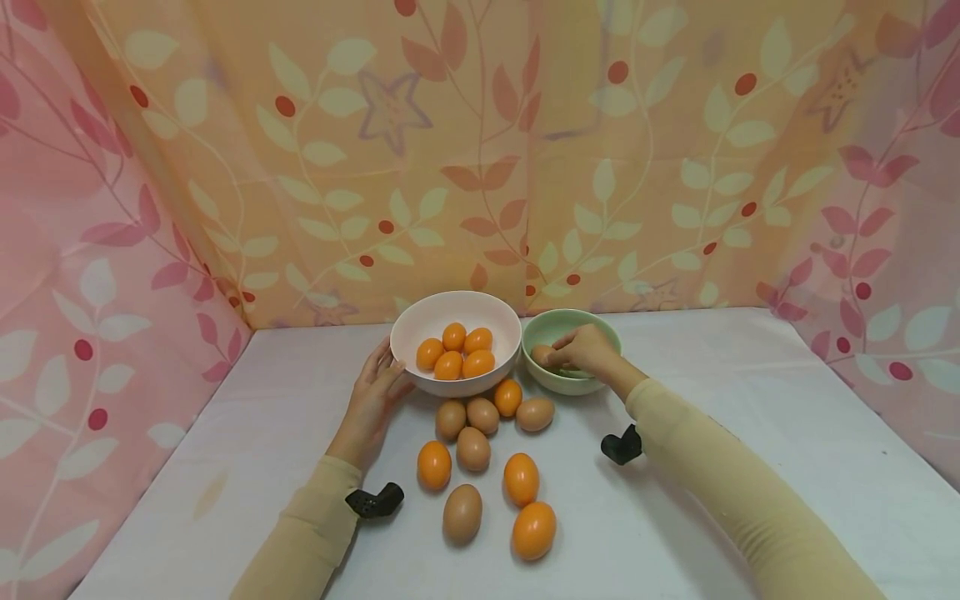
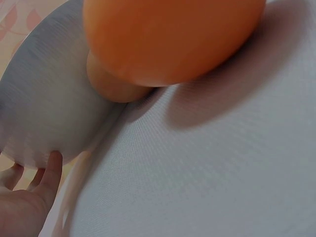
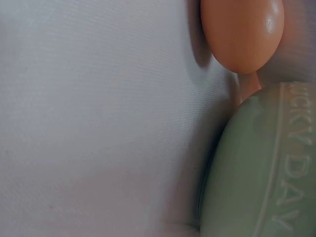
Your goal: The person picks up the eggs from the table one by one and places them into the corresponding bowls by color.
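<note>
Well, left fingers [image 1: 392, 373] at pinkish bowl-rim [image 1: 456, 294].

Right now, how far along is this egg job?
Five orange eggs look done, in the pink bowl the left hand touches. The right hand holds a brown egg in the green bowl. Probably remaining: four loose orange eggs, five brown eggs on the table.

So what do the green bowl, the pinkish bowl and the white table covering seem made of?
Green bowl: possibly glazed ceramic, smooth with raised lettering; plastic isn't ruled out.
Pinkish bowl: faintly streaked sheen, plastic or ceramic, I can't tell.
White table covering: matte fabric, judging by its fine weave.
</note>
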The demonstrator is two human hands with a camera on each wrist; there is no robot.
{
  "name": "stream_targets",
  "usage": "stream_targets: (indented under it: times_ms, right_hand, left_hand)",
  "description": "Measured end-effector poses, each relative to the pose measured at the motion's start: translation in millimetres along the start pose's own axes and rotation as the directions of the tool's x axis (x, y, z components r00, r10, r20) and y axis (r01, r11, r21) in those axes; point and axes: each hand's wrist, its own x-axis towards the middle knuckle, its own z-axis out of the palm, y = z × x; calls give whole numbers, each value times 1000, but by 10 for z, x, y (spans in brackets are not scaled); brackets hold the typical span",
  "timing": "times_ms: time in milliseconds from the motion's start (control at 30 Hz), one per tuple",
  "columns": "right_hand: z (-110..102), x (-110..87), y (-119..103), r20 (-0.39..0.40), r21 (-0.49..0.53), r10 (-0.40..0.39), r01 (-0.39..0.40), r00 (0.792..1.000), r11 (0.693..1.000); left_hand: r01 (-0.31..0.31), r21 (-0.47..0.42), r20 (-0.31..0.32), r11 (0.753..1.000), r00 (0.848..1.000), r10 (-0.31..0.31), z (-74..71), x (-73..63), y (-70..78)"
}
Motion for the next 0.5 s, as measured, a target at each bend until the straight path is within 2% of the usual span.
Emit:
stream_targets:
  times_ms: [333, 500]
  right_hand:
    - [-16, -21, -25, -1, -38, 2, -2, 1000, 999]
    - [-83, -123, -46, -55, -35, -63, 61, 996, 998]
  left_hand:
    - [-13, 13, -7, 1000, 1000, 13, -9, 12, -6]
    - [-15, 17, -7, 1000, 1000, 16, -13, 8, -19]
